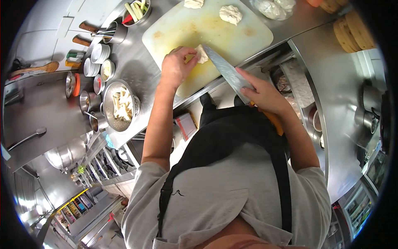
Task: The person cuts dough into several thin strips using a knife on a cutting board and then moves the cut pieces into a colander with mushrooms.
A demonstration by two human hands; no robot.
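Note:
My left hand [179, 63] pinches a small pale piece of food [202, 54] against a white plastic cutting board [180, 25] with yellow stains. I cannot tell what the food is. In my right hand [264, 95] is a broad kitchen knife [228, 70] with a yellow-orange handle [273, 121]. Its blade slants up and left, its tip right beside the pale piece; whether they touch is unclear. Farther back on the board lies a larger pale lump [230, 15]. Another pale lump [193, 3] is cut off by the top of the picture.
A steel colander [107, 107] of pale strips stands at left. Stacked white bowls [100, 53] and a steel pot [119, 32] holding utensils are behind it. A bowl [146, 15] holds cut vegetables. A clear plastic bag [275, 7] and bamboo steamers [354, 32] lie right; an open drawer [295, 84] is below.

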